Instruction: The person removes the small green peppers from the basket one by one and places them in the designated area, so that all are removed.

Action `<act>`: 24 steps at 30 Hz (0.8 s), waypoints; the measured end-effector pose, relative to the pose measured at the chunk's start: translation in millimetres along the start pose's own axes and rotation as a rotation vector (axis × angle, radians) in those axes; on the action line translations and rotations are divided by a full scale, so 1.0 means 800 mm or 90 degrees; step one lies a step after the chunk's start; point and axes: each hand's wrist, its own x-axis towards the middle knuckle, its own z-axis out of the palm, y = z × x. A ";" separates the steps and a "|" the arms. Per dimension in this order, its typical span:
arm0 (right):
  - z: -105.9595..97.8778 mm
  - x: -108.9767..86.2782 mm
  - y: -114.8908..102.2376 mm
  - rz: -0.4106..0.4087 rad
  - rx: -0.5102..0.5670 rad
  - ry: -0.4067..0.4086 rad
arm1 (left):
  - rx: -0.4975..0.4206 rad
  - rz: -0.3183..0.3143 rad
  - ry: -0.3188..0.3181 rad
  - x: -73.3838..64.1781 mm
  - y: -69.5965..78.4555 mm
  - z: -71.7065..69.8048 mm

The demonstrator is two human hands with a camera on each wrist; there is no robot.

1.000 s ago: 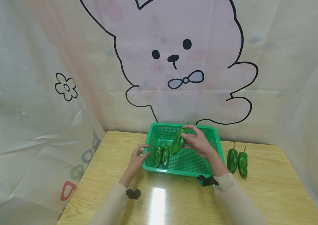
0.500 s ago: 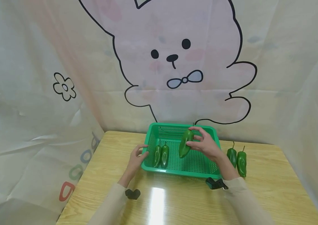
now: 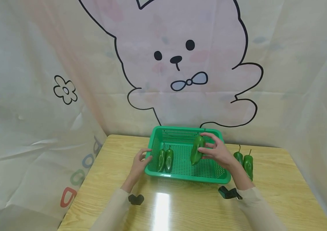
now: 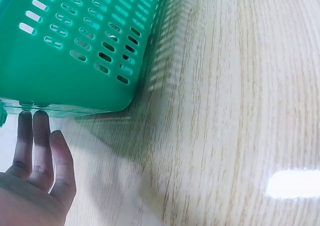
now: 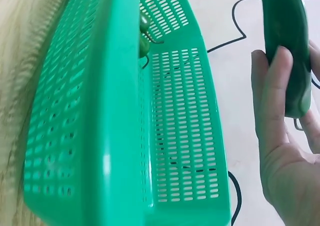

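My right hand (image 3: pixel 220 154) pinches a glossy green chili pepper (image 3: pixel 197 153) between thumb and fingers, above the right part of a green plastic basket (image 3: pixel 186 178). In the right wrist view this chili pepper (image 5: pixel 289 41) stands nearly upright in the fingers, beside the basket's rim. Two more green chili peppers (image 3: pixel 168 159) lie side by side inside the basket at its left end. My left hand (image 3: pixel 138 163) is at the basket's left end; in the left wrist view its straight fingers (image 4: pixel 41 136) touch the basket wall from outside.
Two green chili peppers (image 3: pixel 248 165) lie on the wooden table (image 3: pixel 281 192) right of the basket, one partly hidden by my right forearm. Behind the table hangs a cloth (image 3: pixel 224 106) with a cartoon animal, close to the basket's back rim.
My right hand has moved right and slightly down over the basket, carrying the chili pepper, which now hangs more upright. The left hand keeps its place at the basket's left end.
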 end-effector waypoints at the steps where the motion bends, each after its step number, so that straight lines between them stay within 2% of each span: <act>1: -0.002 -0.003 0.000 0.002 -0.007 0.008 | 0.000 -0.001 0.000 0.001 -0.001 0.000; 8: -0.017 -0.019 0.006 0.007 -0.038 0.043 | 0.008 0.002 0.030 0.013 -0.037 -0.001; 10: -0.022 -0.024 0.009 0.004 -0.044 0.048 | 0.014 0.005 0.038 0.014 -0.042 0.000; 17: -0.043 -0.041 0.015 0.002 -0.057 0.051 | 0.028 0.005 0.045 0.012 -0.044 0.000; 24: -0.063 -0.061 0.015 0.010 -0.103 0.048 | 0.024 0.005 0.043 0.013 -0.044 0.000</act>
